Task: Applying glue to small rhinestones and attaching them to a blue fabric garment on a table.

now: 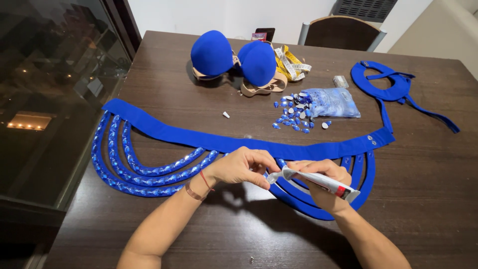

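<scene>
The right hand (318, 182) gripped the glue tube (318, 182) while the left hand (244, 167) pinched its tip, maybe the cap, so a slow, gentle squeeze seemed best.

1. Blue padded bra top (234, 59) at the far side of the dark wooden bench (423, 199).
2. Yellow tape measure (291, 64) just beside it.
3. Bag of blue gems (332, 102), loose gems (295, 117) spilled alongside.
4. Blue collar piece (383, 82) far right.
5. Chair (342, 32) behind.

Two hands (244, 167) work at lower centre. One glue tube (318, 182), one gem bag (332, 102) and two blue cups (211, 52) show.
</scene>
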